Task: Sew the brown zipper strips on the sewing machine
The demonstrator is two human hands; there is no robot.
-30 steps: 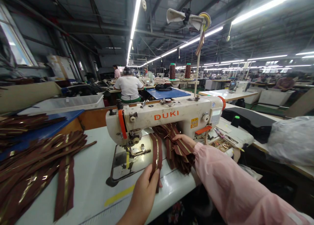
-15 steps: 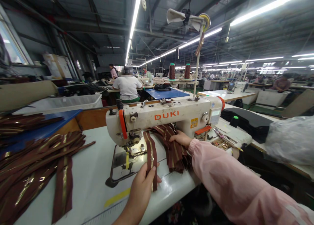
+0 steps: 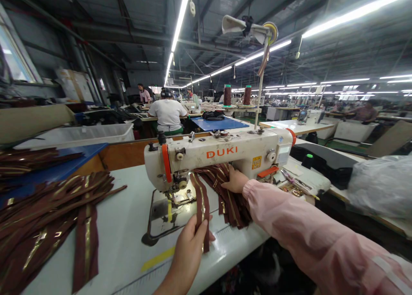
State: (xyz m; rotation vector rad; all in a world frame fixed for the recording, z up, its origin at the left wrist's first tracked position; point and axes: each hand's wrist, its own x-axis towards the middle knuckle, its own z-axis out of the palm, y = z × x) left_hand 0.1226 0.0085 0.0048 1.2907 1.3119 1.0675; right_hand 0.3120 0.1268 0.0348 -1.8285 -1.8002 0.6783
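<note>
In front of the sewing machine (image 3: 222, 151), my left hand (image 3: 192, 239) pinches a brown zipper (image 3: 202, 196) with gold teeth between thumb and fingers. The zipper runs upward from my hand, its far end passing under the machine's arm. My right hand (image 3: 236, 181), in a pink sleeve, reaches under the arm and grips at a bundle of similar brown zippers (image 3: 231, 207); its fingertips are partly hidden among them. Left of both hands is the presser foot with its metal plate (image 3: 161, 215), with no zipper under it.
A large heap of brown zippers (image 3: 48, 222) lies on the table's left. More zippers rest on a blue board (image 3: 86, 153). Scissors and small metal parts sit in a tray (image 3: 294, 187) at right, near a clear plastic bag (image 3: 383, 183). A person (image 3: 168, 114) sits ahead.
My right hand has shifted slightly left over the bundle, its fingers further among the zippers. My left hand still holds the zipper in nearly the same place. The view has moved slightly.
</note>
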